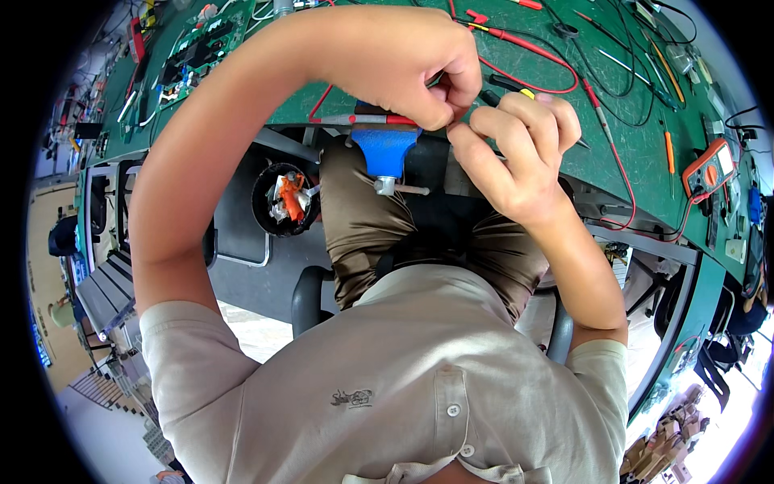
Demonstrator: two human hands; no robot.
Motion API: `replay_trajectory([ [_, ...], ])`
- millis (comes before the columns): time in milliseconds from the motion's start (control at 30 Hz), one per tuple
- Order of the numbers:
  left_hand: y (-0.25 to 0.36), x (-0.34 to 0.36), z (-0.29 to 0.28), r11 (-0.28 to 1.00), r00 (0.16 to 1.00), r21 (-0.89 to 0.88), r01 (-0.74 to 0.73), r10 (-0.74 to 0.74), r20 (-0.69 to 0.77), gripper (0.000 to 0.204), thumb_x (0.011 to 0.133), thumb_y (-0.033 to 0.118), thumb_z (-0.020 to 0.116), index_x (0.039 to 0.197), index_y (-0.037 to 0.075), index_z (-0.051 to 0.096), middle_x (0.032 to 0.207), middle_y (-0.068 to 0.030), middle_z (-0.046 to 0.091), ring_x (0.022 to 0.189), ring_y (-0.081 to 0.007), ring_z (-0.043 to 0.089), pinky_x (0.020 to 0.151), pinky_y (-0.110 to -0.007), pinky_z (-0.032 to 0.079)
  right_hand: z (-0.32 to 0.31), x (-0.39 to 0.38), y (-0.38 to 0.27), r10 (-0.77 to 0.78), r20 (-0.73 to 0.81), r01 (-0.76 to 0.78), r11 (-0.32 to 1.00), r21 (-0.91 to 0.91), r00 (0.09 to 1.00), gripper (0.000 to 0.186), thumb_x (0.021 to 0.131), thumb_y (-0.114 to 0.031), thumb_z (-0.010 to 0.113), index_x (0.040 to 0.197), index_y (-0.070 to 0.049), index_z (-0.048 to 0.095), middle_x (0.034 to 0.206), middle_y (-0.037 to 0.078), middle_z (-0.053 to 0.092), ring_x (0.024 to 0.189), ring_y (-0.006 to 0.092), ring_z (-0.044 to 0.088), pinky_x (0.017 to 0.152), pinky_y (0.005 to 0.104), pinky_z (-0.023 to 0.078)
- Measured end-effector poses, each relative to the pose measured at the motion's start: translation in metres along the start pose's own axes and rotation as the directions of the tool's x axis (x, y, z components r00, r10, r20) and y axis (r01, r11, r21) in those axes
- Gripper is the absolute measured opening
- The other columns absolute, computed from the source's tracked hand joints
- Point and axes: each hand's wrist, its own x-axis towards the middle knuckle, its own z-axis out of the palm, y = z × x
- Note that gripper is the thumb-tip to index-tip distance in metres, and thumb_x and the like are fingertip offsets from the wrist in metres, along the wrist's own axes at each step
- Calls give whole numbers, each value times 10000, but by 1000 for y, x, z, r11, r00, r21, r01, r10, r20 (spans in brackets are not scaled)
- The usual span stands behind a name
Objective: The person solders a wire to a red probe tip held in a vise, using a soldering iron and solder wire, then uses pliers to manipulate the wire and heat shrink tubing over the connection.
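Note:
My left hand (442, 74) is bent over the front edge of the bench, thumb and fingers pinched together. Close beside it, my right hand (516, 153) has its thumb and forefinger pinched too, the other fingers curled. The fingertips of both hands meet or nearly meet; whatever is between them is too small or hidden to make out. Just left of the fingertips, a blue bench vise (384, 150) is fixed at the bench edge. A red test probe (347, 119) lies across the top of its jaws, its right end running up to my left hand.
Red test leads with a probe (532, 47) loop over the green bench (597, 153). At right lie a red multimeter (709, 168) and an orange-handled screwdriver (669, 152). A circuit board (201, 55) sits at far left. Below the bench stands a black waste bin (262, 218).

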Motion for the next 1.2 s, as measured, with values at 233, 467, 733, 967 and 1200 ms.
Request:
replay_trajectory([
  [233, -15, 0, 5, 989, 988, 14, -149, 150, -45, 126, 763, 88, 653, 780, -36, 644, 646, -163, 590, 559, -268, 562, 553, -354, 442, -1, -3, 2, 15, -4, -15, 1000, 26, 1000, 196, 665, -170, 722, 857, -152, 683, 903, -30, 590, 874, 169, 569, 900, 405, 356],
  [467, -7, 1, 4, 996, 995, 22, -87, 88, -45, 131, 737, 87, 641, 732, -42, 619, 592, -168, 551, 517, -287, 506, 528, -369, 420, -3, -1, 2, 72, 14, -73, 994, 77, 997, 210, 640, -172, 717, 844, -127, 695, 875, -22, 596, 856, 175, 560, 858, 374, 352],
  [733, 0, 11, -4, 993, 996, 102, -67, 61, 59, 154, 710, 87, 647, 698, -54, 585, 566, -149, 541, 503, -244, 496, 515, -364, 404, -2, 3, 0, 41, 16, -42, 997, 63, 999, 189, 644, -151, 711, 828, -121, 682, 870, -9, 593, 843, 176, 569, 853, 380, 363],
  [967, -18, 19, -3, 998, 989, -14, -67, 68, 134, 128, 722, 95, 662, 733, -31, 642, 619, -110, 617, 566, -181, 541, 556, -349, 437, 3, -1, 2, -94, -25, 93, 995, -21, 995, 157, 685, -147, 710, 834, -128, 666, 891, -12, 602, 856, 162, 584, 920, 401, 361],
  [1200, -36, 27, -4, 992, 971, -63, -112, 123, 205, 163, 775, 132, 683, 824, -23, 689, 705, -104, 666, 635, -175, 590, 611, -337, 471, 0, -13, -2, -92, -5, 92, 991, -94, 996, 184, 686, -153, 706, 868, -171, 692, 890, -46, 603, 855, 144, 555, 962, 412, 336],
])
